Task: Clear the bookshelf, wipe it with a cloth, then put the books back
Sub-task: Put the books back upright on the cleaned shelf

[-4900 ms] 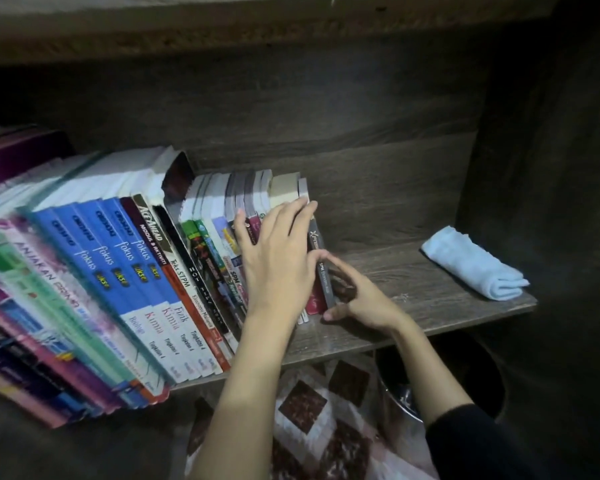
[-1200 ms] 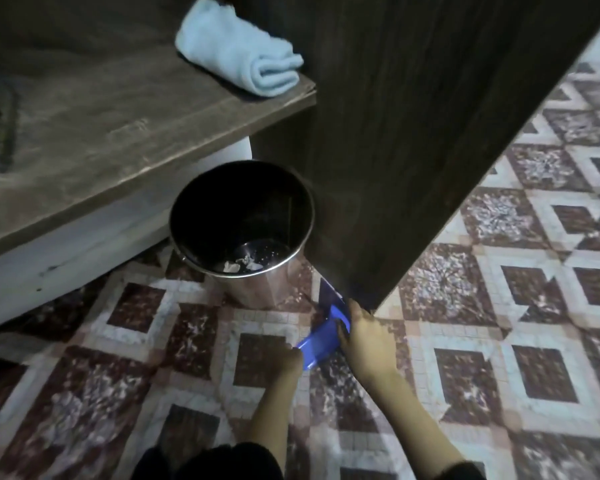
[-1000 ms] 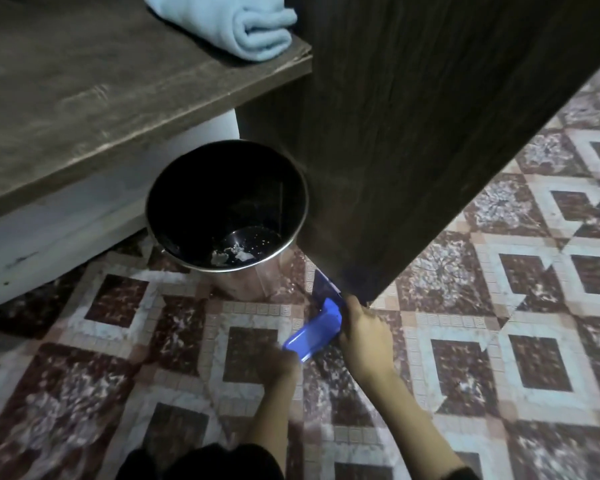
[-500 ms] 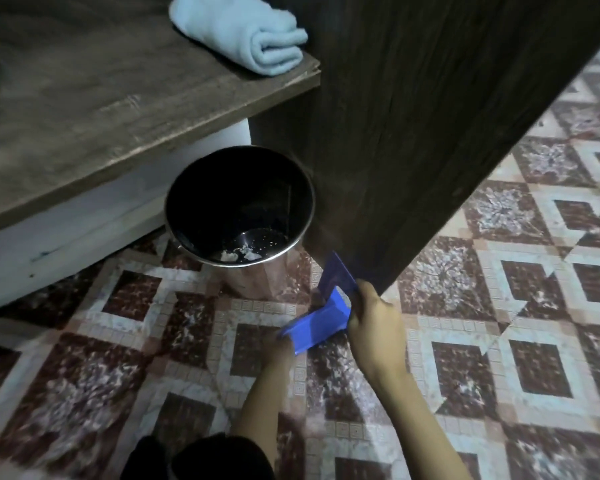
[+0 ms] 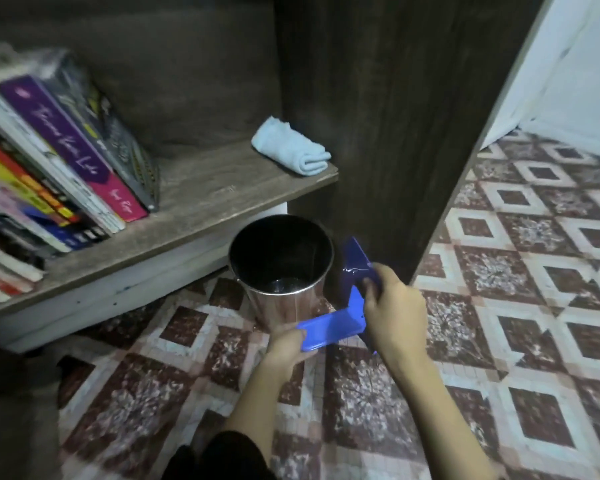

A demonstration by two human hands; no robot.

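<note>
Low between both hands (image 5: pixel 290 346) (image 5: pixel 394 317), blue bookend (image 5: pixel 333 329)

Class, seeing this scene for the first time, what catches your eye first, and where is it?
The bright blue angled piece stands out, held by the left hand and right hand low over the patterned floor tiles. Behind it a shiny steel bucket stands on the floor, and a folded pale blue cloth lies at the shelf's right end.

Both forearms reach forward, low: left hand (image 5: pixel 289 345) pinches blue bracket (image 5: pixel 333 330) end, right hand (image 5: pixel 392 313) grips its upright part, fingers curled.
</note>
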